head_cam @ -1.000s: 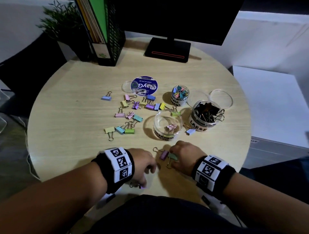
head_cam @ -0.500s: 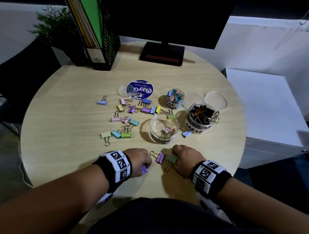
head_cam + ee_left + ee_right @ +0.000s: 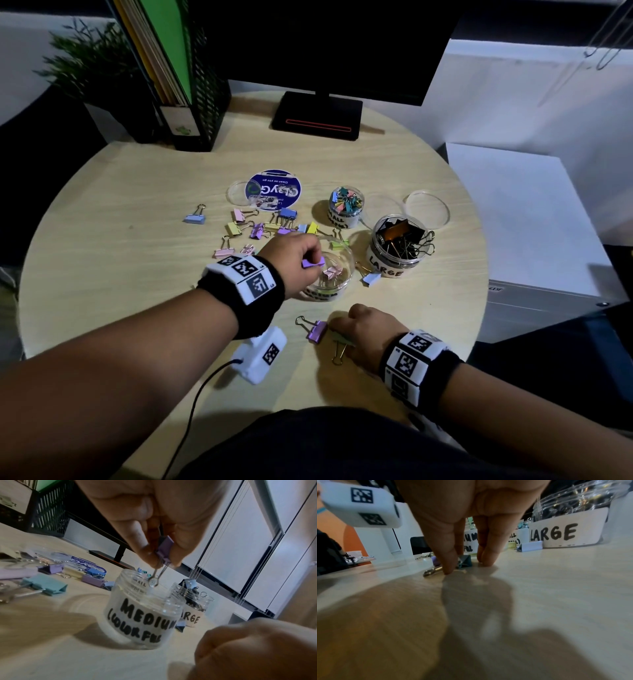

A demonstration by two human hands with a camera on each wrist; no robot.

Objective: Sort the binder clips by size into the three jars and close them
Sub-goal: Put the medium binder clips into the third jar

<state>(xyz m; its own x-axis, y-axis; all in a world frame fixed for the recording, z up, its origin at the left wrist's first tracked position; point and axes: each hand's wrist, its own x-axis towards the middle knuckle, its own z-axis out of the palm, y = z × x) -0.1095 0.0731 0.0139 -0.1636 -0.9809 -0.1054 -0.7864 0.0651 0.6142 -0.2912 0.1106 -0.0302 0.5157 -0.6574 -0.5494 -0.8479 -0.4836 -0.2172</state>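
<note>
Left hand [image 3: 297,260]: reaching over the open medium jar [image 3: 330,274], fingers [image 3: 145,550] pinching a purple binder clip [image 3: 313,263] by its body, the wire handles hanging down into the jar's mouth as the left wrist view shows. The jar's label is reading "MEDIUM COLORFUL"; one pink clip [image 3: 332,271] is lying inside it.

Right hand [image 3: 363,334]: resting near the front edge of the tabletop [image 3: 120,246], fingers [image 3: 448,561] curling down on either side of a teal-green binder clip [image 3: 464,561] lying flat, thumb and fingertips touching the wood. Whether they are actually gripping the clip is not clear.

Lilac clip [image 3: 317,330]: lying just left of the right hand, wire handle pointing away to the left.

Large jar [image 3: 399,250]: standing open to the right of the medium jar, holding black clips, labelled "LARGE". A pale blue clip [image 3: 371,278] is lying between the two jars.

Small jar [image 3: 346,207]: standing open behind the medium jar, holding small mixed-colour clips.

Loose clips [image 3: 270,226]: pastel pieces lying scattered left of and behind the medium jar; one blue clip [image 3: 195,217] is lying apart farther left.

Lids: one clear lid [image 3: 426,209] lying behind the large jar, a smaller clear lid [image 3: 236,193] lying beside a printed blue disc [image 3: 274,188].

Background: monitor stand [image 3: 317,114], black mesh file holder [image 3: 202,102] and a plant [image 3: 85,65] standing at the far edge.
</note>
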